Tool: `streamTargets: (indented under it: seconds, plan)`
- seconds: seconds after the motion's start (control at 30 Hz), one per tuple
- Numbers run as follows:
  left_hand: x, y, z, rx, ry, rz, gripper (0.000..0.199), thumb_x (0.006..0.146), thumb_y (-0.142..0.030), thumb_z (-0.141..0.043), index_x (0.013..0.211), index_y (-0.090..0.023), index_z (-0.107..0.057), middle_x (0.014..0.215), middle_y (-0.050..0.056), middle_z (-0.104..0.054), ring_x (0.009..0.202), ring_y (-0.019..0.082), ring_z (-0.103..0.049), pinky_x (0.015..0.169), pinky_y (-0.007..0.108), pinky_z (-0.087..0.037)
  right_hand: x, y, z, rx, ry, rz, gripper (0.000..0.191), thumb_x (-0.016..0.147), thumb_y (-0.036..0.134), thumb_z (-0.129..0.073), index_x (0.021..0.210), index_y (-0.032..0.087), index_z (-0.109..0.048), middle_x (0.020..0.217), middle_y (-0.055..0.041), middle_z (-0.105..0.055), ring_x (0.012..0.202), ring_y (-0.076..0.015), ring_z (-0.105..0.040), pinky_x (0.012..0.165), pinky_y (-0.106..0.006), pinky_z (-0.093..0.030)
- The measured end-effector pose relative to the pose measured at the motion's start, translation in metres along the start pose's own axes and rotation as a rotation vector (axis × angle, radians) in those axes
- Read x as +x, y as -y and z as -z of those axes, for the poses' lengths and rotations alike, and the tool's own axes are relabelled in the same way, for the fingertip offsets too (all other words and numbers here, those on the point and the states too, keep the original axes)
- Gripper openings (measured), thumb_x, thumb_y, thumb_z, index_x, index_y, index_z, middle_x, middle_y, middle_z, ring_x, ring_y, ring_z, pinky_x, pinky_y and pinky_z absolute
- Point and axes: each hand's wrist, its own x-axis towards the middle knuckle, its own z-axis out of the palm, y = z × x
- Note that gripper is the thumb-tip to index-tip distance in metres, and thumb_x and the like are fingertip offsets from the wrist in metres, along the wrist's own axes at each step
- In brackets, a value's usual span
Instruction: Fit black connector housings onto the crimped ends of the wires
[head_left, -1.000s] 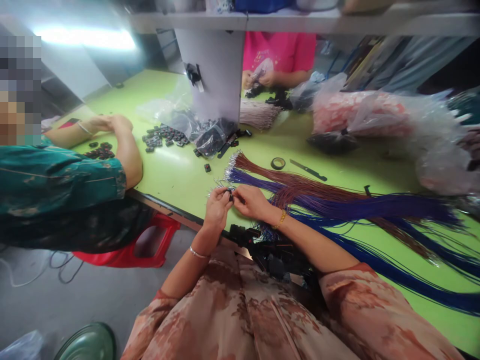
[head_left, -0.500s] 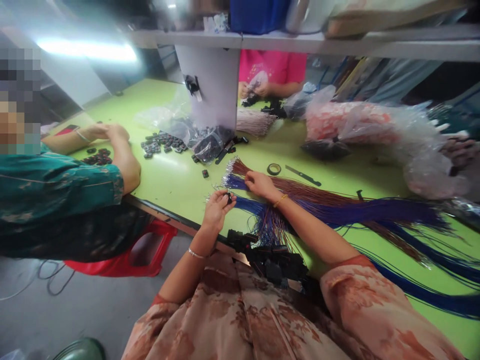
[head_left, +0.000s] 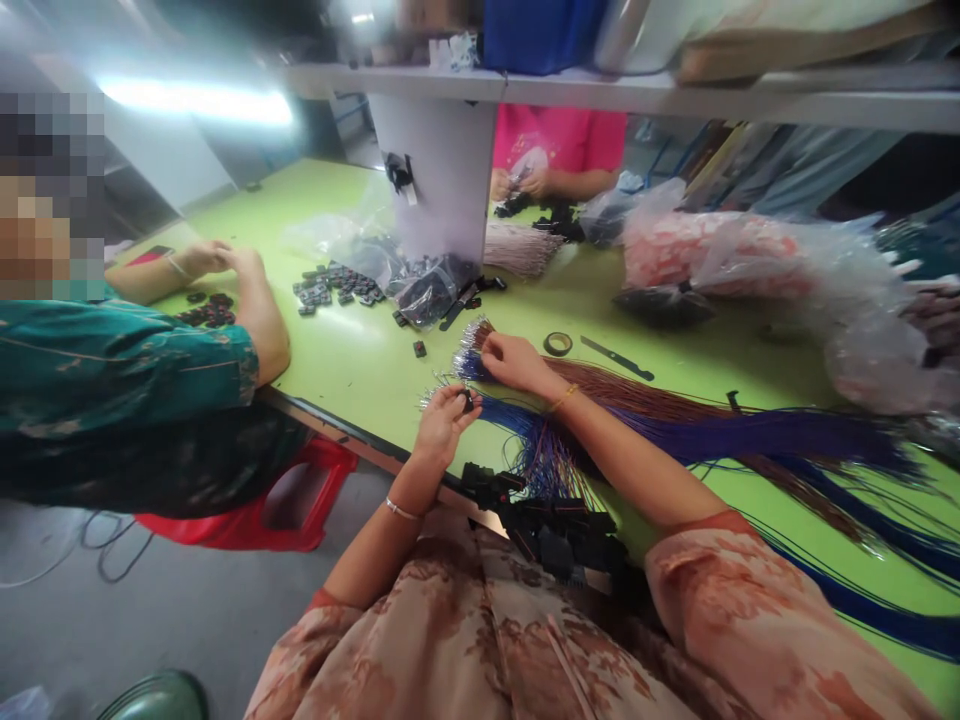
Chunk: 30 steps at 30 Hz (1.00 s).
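Note:
My left hand is closed in a pinch on a small black connector housing, close to the table's front edge. Just beyond it, my right hand has its fingertips pinched at the brown wires, close to their silvery terminal ends. How many wires are between those fingers is hidden. Blue wires run beneath my right wrist, with more metal tips beside my left fingers. A heap of black housings lies at my lap, against the table edge.
A tape roll and a dark flat blade-like tool lie beyond my right hand. Grey-black parts and plastic bags sit farther back. A co-worker in a green sleeve sits left; another in pink works opposite.
My right fingertips have shifted slightly left along the wires, closer to the terminal ends. My left hand keeps the black connector housing. The whole view has shifted a little.

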Motion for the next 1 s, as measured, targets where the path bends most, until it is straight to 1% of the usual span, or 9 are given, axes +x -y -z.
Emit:
streamTargets:
  seconds: [0.13,0.23,0.33,0.4,0.53,0.63,0.73,0.87,1.0]
  plan:
    - [0.001,0.001,0.003,-0.012,0.01,0.0,0.02,0.075,-0.013,-0.068,0.09,-0.015,-0.056,0.085,0.004,-0.066,0.084,0.016,-0.067,0.089,0.037,-0.05,0.008,0.023,-0.004,0.264,-0.03,0.091,0.011,0.076,0.021,-0.051,0.074,0.015,-0.06,0.066,0.001,-0.059,0.06,-0.0108,-0.046,0.059,-0.023,-0.034]
    - [0.001,0.003,0.005,-0.018,0.024,0.003,0.021,0.075,-0.013,-0.068,0.092,-0.015,-0.056,0.085,0.004,-0.066,0.084,0.016,-0.067,0.089,0.038,-0.05,-0.001,0.032,-0.001,0.378,-0.025,0.086,0.012,0.075,0.023,-0.052,0.071,0.015,-0.06,0.063,0.0023,-0.056,0.059,-0.0097,-0.045,0.059,-0.023,-0.035]
    - [0.0,0.004,0.005,-0.031,0.046,-0.012,0.02,0.076,-0.013,-0.067,0.093,-0.015,-0.056,0.087,0.004,-0.065,0.084,0.016,-0.067,0.09,0.038,-0.05,-0.019,0.03,-0.001,0.528,0.028,0.052,0.014,0.075,0.026,-0.056,0.082,0.016,-0.062,0.067,0.003,-0.057,0.06,-0.0094,-0.047,0.059,-0.023,-0.037]
    - [-0.001,0.005,0.005,-0.036,0.06,-0.026,0.019,0.076,-0.013,-0.066,0.092,-0.015,-0.057,0.088,0.004,-0.064,0.085,0.015,-0.066,0.09,0.038,-0.05,-0.031,0.026,-0.003,0.701,0.072,0.013,0.022,0.074,0.03,-0.062,0.092,0.017,-0.06,0.07,0.0036,-0.057,0.061,-0.0096,-0.049,0.06,-0.023,-0.04]
    - [-0.002,0.005,0.005,-0.041,0.071,-0.03,0.019,0.076,-0.014,-0.067,0.092,-0.015,-0.058,0.086,0.003,-0.064,0.084,0.015,-0.066,0.088,0.036,-0.05,-0.042,0.017,-0.011,0.972,0.064,-0.07,0.026,0.073,0.039,-0.068,0.084,0.018,-0.056,0.072,0.0026,-0.057,0.062,-0.0099,-0.051,0.06,-0.024,-0.044]
    - [-0.002,0.004,0.006,-0.049,0.073,-0.027,0.02,0.075,-0.015,-0.068,0.092,-0.015,-0.058,0.085,0.004,-0.065,0.082,0.015,-0.066,0.087,0.036,-0.051,-0.041,0.015,-0.013,0.973,-0.006,-0.089,0.028,0.072,0.043,-0.07,0.08,0.018,-0.059,0.072,0.0017,-0.058,0.062,-0.0099,-0.05,0.059,-0.024,-0.042]
    - [-0.003,0.004,0.007,-0.052,0.087,-0.027,0.021,0.074,-0.015,-0.069,0.092,-0.015,-0.058,0.086,0.004,-0.065,0.084,0.016,-0.066,0.089,0.037,-0.05,-0.04,0.015,-0.011,0.868,-0.026,-0.066,0.026,0.074,0.043,-0.068,0.079,0.017,-0.063,0.072,0.0006,-0.06,0.064,-0.0106,-0.05,0.061,-0.024,-0.042]
    - [-0.004,0.003,0.006,-0.07,0.106,-0.018,0.02,0.075,-0.014,-0.068,0.092,-0.016,-0.059,0.089,0.004,-0.065,0.087,0.016,-0.066,0.092,0.038,-0.049,-0.047,0.015,-0.011,0.719,0.006,-0.08,0.02,0.076,0.036,-0.064,0.079,0.016,-0.066,0.068,0.0002,-0.063,0.06,-0.0109,-0.05,0.059,-0.024,-0.039]
    - [-0.003,0.003,0.006,-0.096,0.112,-0.007,0.016,0.077,-0.011,-0.064,0.091,-0.017,-0.06,0.089,0.003,-0.065,0.087,0.014,-0.064,0.095,0.038,-0.048,-0.057,0.017,-0.017,0.567,-0.039,-0.064,0.015,0.076,0.029,-0.058,0.072,0.016,-0.065,0.067,0.0007,-0.063,0.06,-0.0104,-0.048,0.058,-0.023,-0.036]
